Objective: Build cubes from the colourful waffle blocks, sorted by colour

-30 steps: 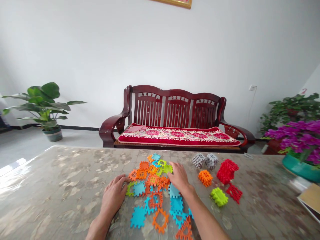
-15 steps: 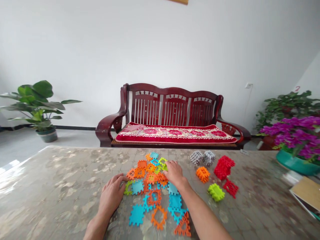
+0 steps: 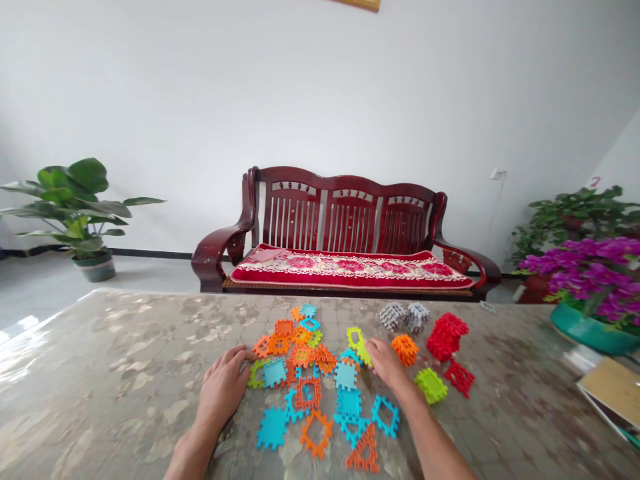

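My left hand (image 3: 225, 383) lies on the table with its fingers stretched out, holding nothing, its fingertips beside the orange pieces and a green piece (image 3: 256, 373). With fingers closed, my right hand (image 3: 385, 360) grips the near end of green interlocking pieces (image 3: 355, 339); the grip itself is partly hidden. Between the hands spread flat notched building pieces: a blue square (image 3: 273, 428), an orange frame (image 3: 317, 433), an orange triangle (image 3: 364, 450), a light-blue square (image 3: 346, 375) and several others, some overlapping. A blue frame (image 3: 385, 416) lies near my right forearm.
Right of my right hand stand an orange cube (image 3: 405, 350), a green cube (image 3: 431, 385), red blocks (image 3: 447, 335) and grey blocks (image 3: 393, 316). Farther right are a teal flower pot (image 3: 590, 330) and a cardboard item (image 3: 613, 387). A wooden bench (image 3: 345, 220) stands beyond the table.
My right hand has moved right and toward me from the far side of the pile, with the green pieces in it. The blue frame by my forearm now shows. My left hand has stayed put.
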Demonstrator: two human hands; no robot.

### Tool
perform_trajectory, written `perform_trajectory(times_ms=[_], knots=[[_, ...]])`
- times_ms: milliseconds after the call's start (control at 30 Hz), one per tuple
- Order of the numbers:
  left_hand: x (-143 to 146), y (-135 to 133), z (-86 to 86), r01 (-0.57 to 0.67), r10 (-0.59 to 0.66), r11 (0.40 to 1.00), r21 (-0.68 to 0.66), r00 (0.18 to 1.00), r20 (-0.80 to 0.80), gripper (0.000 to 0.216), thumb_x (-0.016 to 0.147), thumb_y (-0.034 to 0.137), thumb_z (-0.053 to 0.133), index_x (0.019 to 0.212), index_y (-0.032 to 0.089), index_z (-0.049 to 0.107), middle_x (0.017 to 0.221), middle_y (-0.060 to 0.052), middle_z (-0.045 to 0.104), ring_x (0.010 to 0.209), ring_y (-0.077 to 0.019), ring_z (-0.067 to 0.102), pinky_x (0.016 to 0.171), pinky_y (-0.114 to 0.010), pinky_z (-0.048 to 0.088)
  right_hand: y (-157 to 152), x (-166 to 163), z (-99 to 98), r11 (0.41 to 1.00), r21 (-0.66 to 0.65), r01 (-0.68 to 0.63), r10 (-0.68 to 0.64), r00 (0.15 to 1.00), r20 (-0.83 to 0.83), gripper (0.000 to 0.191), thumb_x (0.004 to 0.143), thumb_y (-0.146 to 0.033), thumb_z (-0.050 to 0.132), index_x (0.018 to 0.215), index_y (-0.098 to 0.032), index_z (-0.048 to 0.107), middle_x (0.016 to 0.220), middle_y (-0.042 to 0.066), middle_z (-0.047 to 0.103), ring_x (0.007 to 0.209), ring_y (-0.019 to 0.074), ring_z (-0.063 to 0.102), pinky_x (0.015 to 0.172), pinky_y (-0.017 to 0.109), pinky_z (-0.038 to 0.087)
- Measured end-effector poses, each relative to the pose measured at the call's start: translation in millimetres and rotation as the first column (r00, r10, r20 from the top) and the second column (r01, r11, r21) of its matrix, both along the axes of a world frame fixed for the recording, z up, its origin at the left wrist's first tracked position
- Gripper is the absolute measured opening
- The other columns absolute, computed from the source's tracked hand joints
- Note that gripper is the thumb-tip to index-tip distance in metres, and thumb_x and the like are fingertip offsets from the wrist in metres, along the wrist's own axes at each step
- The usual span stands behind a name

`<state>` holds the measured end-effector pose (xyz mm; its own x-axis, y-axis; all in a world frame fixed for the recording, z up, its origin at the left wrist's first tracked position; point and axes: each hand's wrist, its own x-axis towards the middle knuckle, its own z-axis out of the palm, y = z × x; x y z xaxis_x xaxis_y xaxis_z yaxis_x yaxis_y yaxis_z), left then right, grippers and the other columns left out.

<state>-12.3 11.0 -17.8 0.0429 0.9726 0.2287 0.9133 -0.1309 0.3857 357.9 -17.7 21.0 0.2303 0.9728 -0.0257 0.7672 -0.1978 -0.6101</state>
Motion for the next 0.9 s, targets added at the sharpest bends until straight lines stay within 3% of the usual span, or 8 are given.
perform_trajectory(times_ms=[100,200,267,400,667,900], knots=[[-1,0,-0.5,-0.002,0.002,1.0,0.002,1.0,0.0,0.032,0.087,0.025,0.044,0.1,0.031,0.072,0.13,0.0,0.065,0.119,-0.0214,0.06,0.101,-0.038,0.045,-8,11,-10.3,0.997,-0.035,0.07,-0.072,0.996,-0.061,0.041,0.095,-0.034,0.03,0.118,-0.02,0.061,0.093,0.004,0.072,0.074,0.016,0.067,0.064,0.025,0.047],[-1,1,-0.1,-0.005,0.005,1.0,-0.006,1.0,-0.009,0.032,0.088,0.025,0.043,0.1,0.032,0.072,0.131,0.0,0.064,0.119,-0.0213,0.06,0.101,-0.037,0.046,-16,15,-19.1,0.988,0.069,0.141,-0.144,0.989,0.03,0.047,0.088,-0.032,0.044,0.132,-0.017,0.054,0.115,0.01,0.069,0.099,0.0202,0.067,0.082,0.028,0.05],[-1,0,0.5,-0.005,0.005,1.0,-0.014,1.0,-0.016,0.032,0.088,0.026,0.043,0.101,0.032,0.072,0.132,0.0,0.064,0.12,-0.0216,0.06,0.101,-0.038,0.045,-22,15,-22.8,0.982,0.14,0.124,-0.142,0.981,0.133,0.052,0.083,-0.029,0.052,0.132,-0.014,0.054,0.128,0.015,0.063,0.116,0.0237,0.061,0.094,0.031,0.047],[-1,0,1.3,-0.004,0.003,1.0,-0.023,1.0,-0.017,0.033,0.089,0.027,0.042,0.102,0.032,0.072,0.133,0.0,0.063,0.121,-0.0226,0.059,0.102,-0.039,0.045,-28,8,-23.3,0.987,0.148,0.061,-0.095,0.968,0.231,0.056,0.079,-0.027,0.059,0.133,-0.015,0.055,0.135,0.015,0.059,0.127,0.0264,0.054,0.103,0.033,0.043],[-5,3,-3.5,0.014,-0.014,1.0,-0.007,1.0,-0.013,0.032,0.089,0.028,0.042,0.101,0.031,0.071,0.132,-0.001,0.064,0.12,-0.0219,0.059,0.102,-0.037,0.045,-30,-8,-10.6,0.992,0.124,0.033,-0.074,0.939,0.336,0.051,0.082,-0.026,0.059,0.132,-0.017,0.057,0.125,0.013,0.066,0.123,0.0264,0.057,0.102,0.033,0.041],[-7,5,-8.1,0.028,-0.028,1.0,0.014,1.0,-0.005,0.035,0.091,0.032,0.039,0.104,0.031,0.071,0.131,-0.002,0.064,0.119,-0.0221,0.06,0.102,-0.038,0.045,-68,3,5.7,0.953,0.285,0.103,-0.214,0.894,0.393,0.05,0.082,-0.031,0.057,0.132,-0.021,0.056,0.126,0.011,0.064,0.119,0.0289,0.055,0.102,0.039,0.04]])
